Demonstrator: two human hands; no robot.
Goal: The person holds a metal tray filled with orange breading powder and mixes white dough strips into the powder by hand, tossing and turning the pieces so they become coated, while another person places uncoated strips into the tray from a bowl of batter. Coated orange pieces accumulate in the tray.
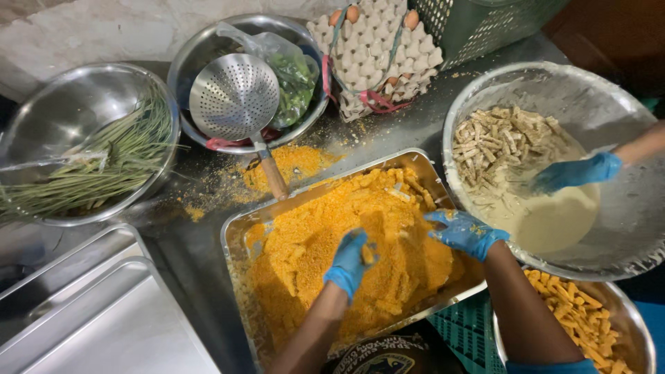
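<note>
Two blue-gloved hands over one rectangular steel tray (239, 232) of orange breadcrumbs (312, 249), its long axis running lower left to upper right on the tabletop (201, 256). Left hand (348, 261): fingers curled loosely around a crumbed stick (367, 253), stick pointing up-frame. Right hand (465, 233): spread flat, palm down, holding nothing. Four round metal bowls; one perforated skimmer (234, 95); one egg carton (381, 55). A third gloved hand (578, 171), another person's, reaches into the batter bowl (623, 228).

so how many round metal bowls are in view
4, perhaps more off-frame: round metal bowl of green stalks far left, one under the perforated skimmer, large batter bowl right, bowl of coated orange sticks bottom right.
</note>
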